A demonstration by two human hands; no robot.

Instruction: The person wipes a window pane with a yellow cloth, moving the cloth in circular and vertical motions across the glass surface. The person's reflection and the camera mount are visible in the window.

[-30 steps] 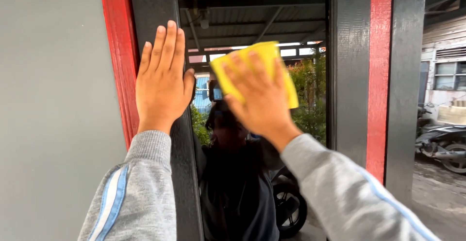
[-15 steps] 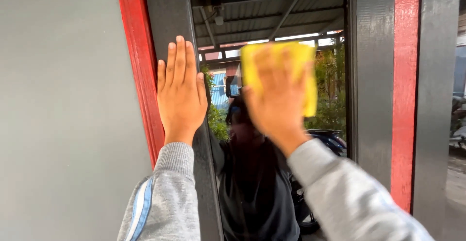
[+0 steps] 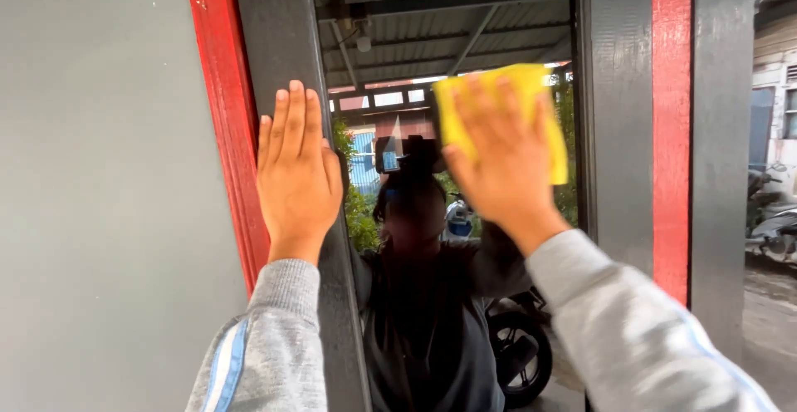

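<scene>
My right hand [image 3: 498,159] presses a yellow cloth [image 3: 544,100] flat against the glass pane [image 3: 465,30] of a window, high on its right side. My left hand [image 3: 295,175] lies flat with fingers together on the dark grey window frame [image 3: 278,38], beside the red trim [image 3: 217,105]. Both arms wear grey sleeves; the left one has a blue stripe. The glass reflects a person, a roof and greenery.
A grey wall [image 3: 100,188] fills the left. Right of the pane stand a dark grey frame post [image 3: 610,113] and another red strip [image 3: 671,121]. A parked scooter [image 3: 772,221] and a building show at the far right.
My right hand has slid the yellow cloth to the right across the glass. The view has shifted, and my left hand stays flat on the frame.
</scene>
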